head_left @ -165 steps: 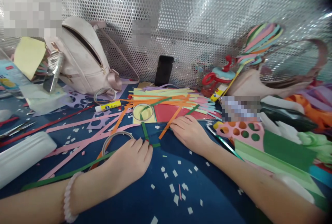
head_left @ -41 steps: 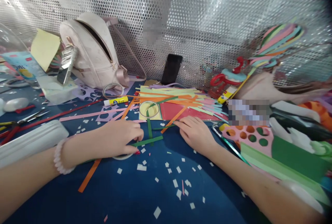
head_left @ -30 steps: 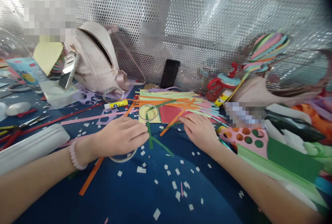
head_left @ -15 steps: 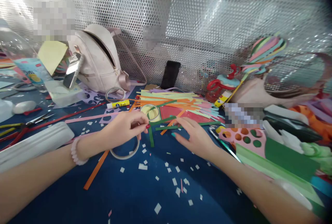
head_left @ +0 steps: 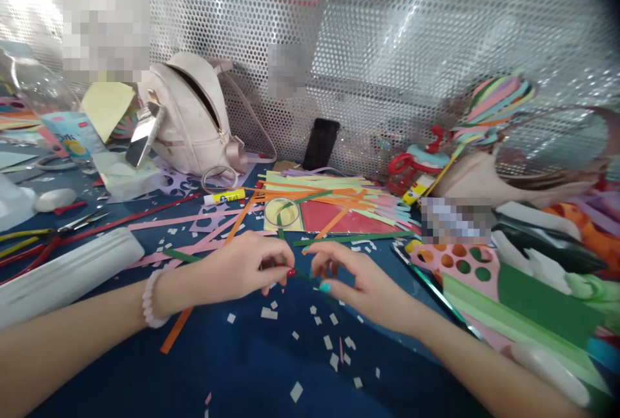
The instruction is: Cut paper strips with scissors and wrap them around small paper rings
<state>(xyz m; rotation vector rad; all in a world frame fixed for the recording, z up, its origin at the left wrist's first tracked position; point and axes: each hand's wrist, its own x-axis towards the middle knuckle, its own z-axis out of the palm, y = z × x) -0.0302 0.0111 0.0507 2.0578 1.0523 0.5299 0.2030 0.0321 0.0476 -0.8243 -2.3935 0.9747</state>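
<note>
My left hand is closed in a pinch on a thin green paper strip. The strip spans the small gap to my right hand, whose thumb and curled fingers close on its other end. A bit of green strip also shows behind my left wrist; whether it is the same piece I cannot tell. Just beyond my hands lies another long green strip. Behind it a roll of clear tape rests on yellow paper, beside a pile of coloured paper strips.
A glue stick lies left of the pile. Scissors, a white case, a bottle and a pale backpack stand or lie leftward. A black phone leans at the back. Green paper lies right. White scraps dot the blue table.
Both hands have moved down toward me with the green strip and come closer together. My right fingers have curled in from a more stretched pose.
</note>
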